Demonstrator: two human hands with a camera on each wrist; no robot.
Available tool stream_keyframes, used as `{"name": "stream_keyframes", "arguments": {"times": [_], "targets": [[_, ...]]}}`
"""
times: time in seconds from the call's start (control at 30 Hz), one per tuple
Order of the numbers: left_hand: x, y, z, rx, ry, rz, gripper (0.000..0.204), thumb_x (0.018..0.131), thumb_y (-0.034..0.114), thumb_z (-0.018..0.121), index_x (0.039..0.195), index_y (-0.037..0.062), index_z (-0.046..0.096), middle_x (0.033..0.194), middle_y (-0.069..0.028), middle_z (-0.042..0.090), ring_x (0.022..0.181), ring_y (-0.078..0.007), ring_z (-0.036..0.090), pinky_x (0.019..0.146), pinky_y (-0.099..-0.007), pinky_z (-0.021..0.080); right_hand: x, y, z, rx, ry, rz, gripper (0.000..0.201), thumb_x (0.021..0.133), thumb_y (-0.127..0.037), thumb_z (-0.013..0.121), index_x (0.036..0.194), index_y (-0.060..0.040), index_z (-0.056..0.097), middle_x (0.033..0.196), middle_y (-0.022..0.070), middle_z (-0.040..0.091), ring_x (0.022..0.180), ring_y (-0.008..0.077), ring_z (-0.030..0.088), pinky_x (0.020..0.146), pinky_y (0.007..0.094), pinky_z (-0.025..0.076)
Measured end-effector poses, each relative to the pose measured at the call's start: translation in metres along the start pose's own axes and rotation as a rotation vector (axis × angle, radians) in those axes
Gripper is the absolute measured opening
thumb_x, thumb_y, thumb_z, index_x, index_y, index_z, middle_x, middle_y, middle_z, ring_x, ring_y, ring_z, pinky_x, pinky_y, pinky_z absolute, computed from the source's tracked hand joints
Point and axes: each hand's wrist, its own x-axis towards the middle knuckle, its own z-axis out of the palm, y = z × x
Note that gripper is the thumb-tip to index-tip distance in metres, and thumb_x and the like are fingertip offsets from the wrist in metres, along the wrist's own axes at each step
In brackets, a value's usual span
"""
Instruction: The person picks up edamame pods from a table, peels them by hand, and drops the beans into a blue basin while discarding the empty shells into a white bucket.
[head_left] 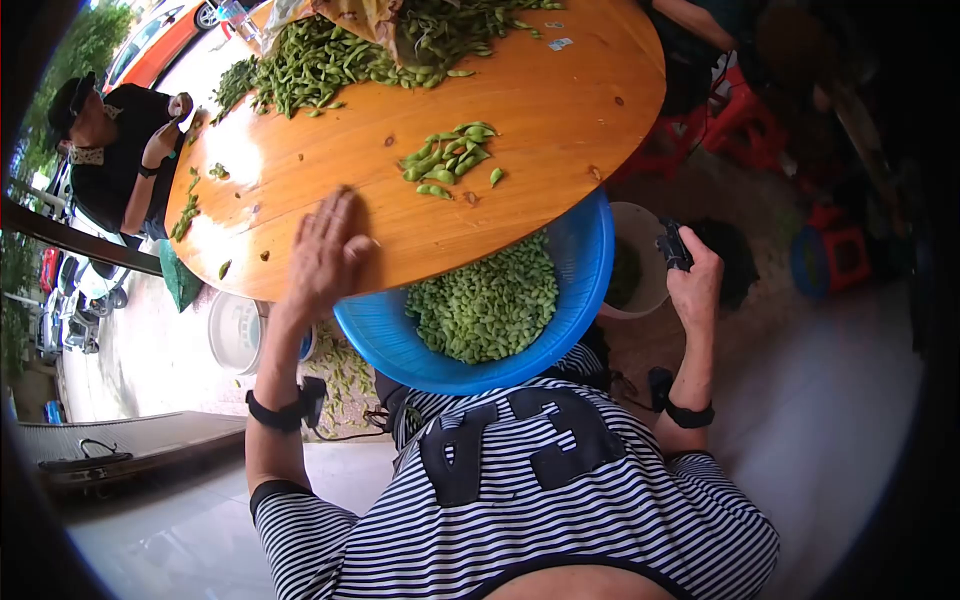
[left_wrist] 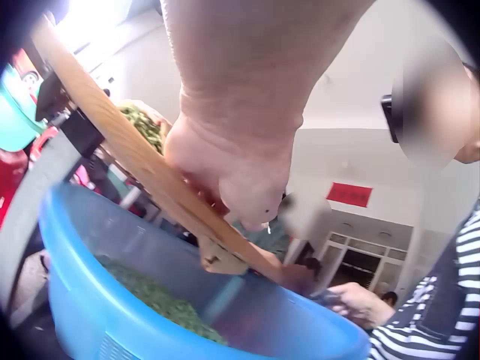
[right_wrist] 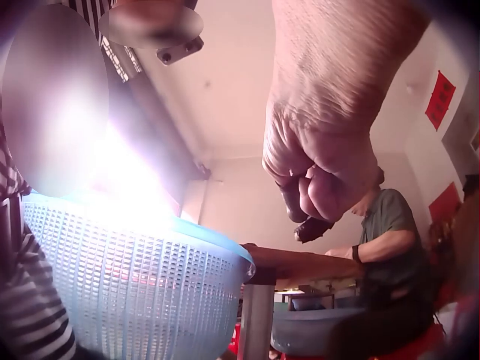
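Observation:
My left hand (head_left: 328, 245) rests palm down on the wooden table (head_left: 540, 95) near its front edge, fingers straight. A small heap of green soybean pods (head_left: 447, 158) lies on the table to the right of that hand. My right hand (head_left: 697, 275) is off the table's right side, fingers curled round a small black tool (head_left: 674, 246); cannot tell its kind. In the right wrist view two dark ends (right_wrist: 311, 229) stick out below the fingers. Under the table edge sits a blue plastic basket (head_left: 465, 383), part-filled with green beans (head_left: 487, 305).
A large pile of pods (head_left: 320, 62) covers the far side of the table, beside a crumpled bag. Another person (head_left: 110, 150) sits at the left edge. A whitish bucket (head_left: 640, 300) stands right of the basket, red stools (head_left: 745, 130) behind it. Pods litter the floor at left.

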Motion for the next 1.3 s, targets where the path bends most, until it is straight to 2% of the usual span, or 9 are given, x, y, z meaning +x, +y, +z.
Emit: {"name": "stream_keyframes", "arguments": {"times": [0.07, 0.2, 0.3, 0.4, 0.5, 0.6, 0.93, 1.13, 1.3], "targets": [[0.012, -0.055, 0.003, 0.535, 0.114, -0.389, 0.042, 0.095, 0.03, 0.051, 0.125, 0.0013, 0.053, 0.143, -0.0205, 0.039, 0.135, -0.0325, 0.035, 0.11, -0.052, 0.023, -0.001, -0.008, -0.002, -0.049, -0.024, -0.004, 0.039, 0.072, 0.01, 0.054, 0.109, 0.0028, 0.063, 0.086, 0.0214, 0.067, 0.081, 0.0259, 0.068, 0.072, 0.031, 0.05], [0.03, -0.025, -0.056, 0.385, 0.818, -0.016, 0.016, 0.088, 0.022, 0.065, 0.089, 0.0057, 0.067, 0.089, -0.014, 0.068, 0.098, -0.0262, 0.063, 0.105, -0.0469, 0.035, -0.005, -0.019, 0.002, -0.032, -0.048, 0.011, 0.038, 0.072, 0.01, 0.055, 0.108, 0.0023, 0.063, 0.085, 0.0216, 0.066, 0.08, 0.0264, 0.068, 0.072, 0.0315, 0.05], [0.046, 0.004, -0.039, -0.027, 0.661, -0.111, 0.031, 0.088, 0.023, 0.068, 0.068, 0.0027, 0.057, 0.05, -0.0109, 0.05, 0.044, -0.0242, 0.049, 0.067, -0.0384, 0.049, -0.002, -0.019, 0.006, -0.005, -0.102, 0.006, 0.036, 0.073, 0.01, 0.056, 0.108, 0.0026, 0.063, 0.085, 0.0214, 0.066, 0.08, 0.0263, 0.067, 0.071, 0.0316, 0.049], [0.078, -0.01, -0.002, -0.104, 0.493, -0.082, 0.008, 0.086, 0.006, 0.064, 0.093, 0.0048, 0.061, 0.077, -0.0144, 0.06, 0.065, -0.0275, 0.06, 0.066, -0.0402, 0.047, 0.0, -0.014, 0.001, 0.026, -0.051, -0.015, 0.036, 0.073, 0.01, 0.055, 0.107, 0.0027, 0.063, 0.084, 0.0212, 0.066, 0.079, 0.0262, 0.067, 0.07, 0.0311, 0.049], [0.108, -0.017, 0.014, -0.227, 0.288, 0.055, 0.041, 0.089, 0.004, 0.054, 0.129, 0.0103, 0.053, 0.138, -0.0138, 0.044, 0.112, -0.0325, 0.055, 0.091, -0.0379, 0.047, -0.001, -0.011, -0.002, -0.009, -0.041, -0.015, 0.036, 0.073, 0.011, 0.054, 0.107, 0.003, 0.063, 0.084, 0.0211, 0.066, 0.078, 0.0257, 0.067, 0.07, 0.0309, 0.049], [0.126, 0.024, 0.003, -0.728, 0.029, 0.074, 0.042, 0.095, 0.017, 0.05, 0.137, 0.0112, 0.047, 0.143, -0.0148, 0.041, 0.127, -0.0338, 0.044, 0.1, -0.0384, 0.042, -0.004, -0.011, 0.0, -0.053, -0.064, -0.019, 0.036, 0.076, 0.01, 0.053, 0.11, 0.0033, 0.063, 0.079, 0.0154, 0.066, 0.072, 0.0119, 0.06, 0.068, 0.0248, 0.046], [0.108, 0.073, 0.024, -0.133, 0.012, 0.586, 0.051, 0.098, 0.039, 0.043, 0.14, 0.0107, 0.042, 0.147, -0.0152, 0.036, 0.136, -0.0327, 0.033, 0.112, -0.0439, 0.025, -0.004, -0.016, 0.001, 0.008, -0.056, 0.002, 0.039, 0.071, 0.012, 0.052, 0.107, 0.003, 0.063, 0.08, 0.0187, 0.065, 0.073, 0.0222, 0.065, 0.069, 0.0292, 0.049], [0.067, 0.078, 0.002, -0.196, -0.002, 0.57, 0.046, 0.09, 0.026, 0.059, 0.133, 0.0113, 0.051, 0.143, -0.0174, 0.04, 0.131, -0.0366, 0.039, 0.107, -0.047, 0.032, -0.007, -0.013, 0.003, -0.02, -0.059, 0.008, 0.039, 0.072, 0.01, 0.053, 0.108, 0.0016, 0.064, 0.083, 0.0209, 0.066, 0.076, 0.0274, 0.068, 0.068, 0.0316, 0.05], [0.06, 0.097, 0.001, -0.405, 0.407, 0.325, 0.025, 0.074, 0.006, 0.07, 0.099, 0.0077, 0.064, 0.098, -0.012, 0.056, 0.102, -0.0332, 0.052, 0.087, -0.044, 0.044, -0.007, -0.015, 0.005, -0.031, -0.091, 0.037, 0.037, 0.075, 0.011, 0.053, 0.11, 0.0029, 0.063, 0.086, 0.0183, 0.067, 0.078, 0.017, 0.064, 0.072, 0.0263, 0.047]]}}
